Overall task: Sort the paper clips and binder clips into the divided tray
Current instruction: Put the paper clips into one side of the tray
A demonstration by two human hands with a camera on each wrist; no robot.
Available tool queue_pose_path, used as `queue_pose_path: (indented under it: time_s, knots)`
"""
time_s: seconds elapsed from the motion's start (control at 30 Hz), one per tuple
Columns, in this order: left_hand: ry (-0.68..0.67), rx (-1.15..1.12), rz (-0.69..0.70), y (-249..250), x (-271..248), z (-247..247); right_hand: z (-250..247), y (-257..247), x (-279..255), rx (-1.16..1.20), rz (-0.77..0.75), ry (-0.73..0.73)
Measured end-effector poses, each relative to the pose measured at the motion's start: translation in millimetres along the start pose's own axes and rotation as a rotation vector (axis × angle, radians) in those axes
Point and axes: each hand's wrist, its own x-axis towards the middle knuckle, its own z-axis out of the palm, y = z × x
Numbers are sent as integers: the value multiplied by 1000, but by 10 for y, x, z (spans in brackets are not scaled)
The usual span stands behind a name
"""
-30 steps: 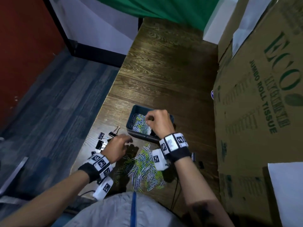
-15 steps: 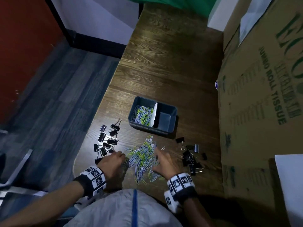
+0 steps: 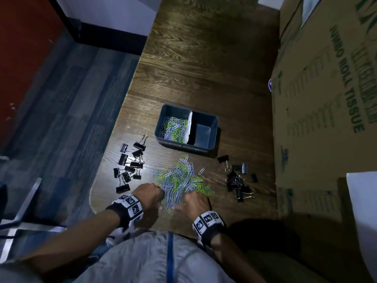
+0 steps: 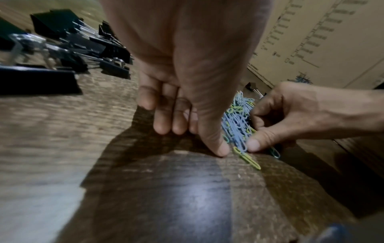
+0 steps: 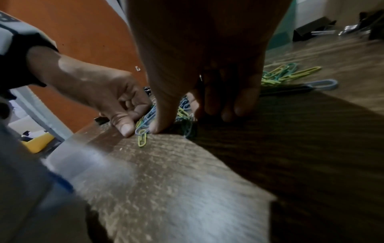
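A dark divided tray (image 3: 213, 121) sits mid-table; its left compartment holds blue and green paper clips (image 3: 173, 127), its right compartment shows bare floor. A loose pile of paper clips (image 3: 181, 179) lies in front of it. Black binder clips lie in a left group (image 3: 130, 164) and a right group (image 3: 237, 181). My left hand (image 3: 160, 198) and right hand (image 3: 183, 203) meet at the pile's near end. In the wrist views both hands have curled fingers: the right hand (image 5: 187, 121) pinches clips between thumb and index, and the left hand (image 4: 207, 139) has its thumb against the same clips.
A big cardboard box (image 3: 326, 99) walls off the table's right side. The table edge runs just left of the left binder clips, with blue floor below. Bare wooden table (image 3: 204, 58) stretches behind the tray.
My right hand left the tray and came back to the pile. Both hands have since closed in on the pile's near end.
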Motion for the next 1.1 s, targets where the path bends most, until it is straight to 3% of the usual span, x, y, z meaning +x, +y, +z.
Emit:
queue_pose_path:
  time_s: [0.17,0.3,0.4,0.57,0.7,0.87,1.1]
  knots:
    - [171,-112,14,84,44,-29,-61,1,101,44,-35,163]
    - [317,-95,35,3,-54,-11,-87,261,9,116,68,195]
    - [271,26,-26,-13,-92,17,-50,517,-126,59,117,259]
    - [224,236,-121,98,21,38,69,648,-168,112,196,228]
    - [212,46,-168,191,108,-100,112,507,-14,234,183,271]
    - [274,-41,-2,177,153,-147,71,271,162,161,127,292]
    - [373,-257,33,15,96,-148,-27,327,174,208,98,289]
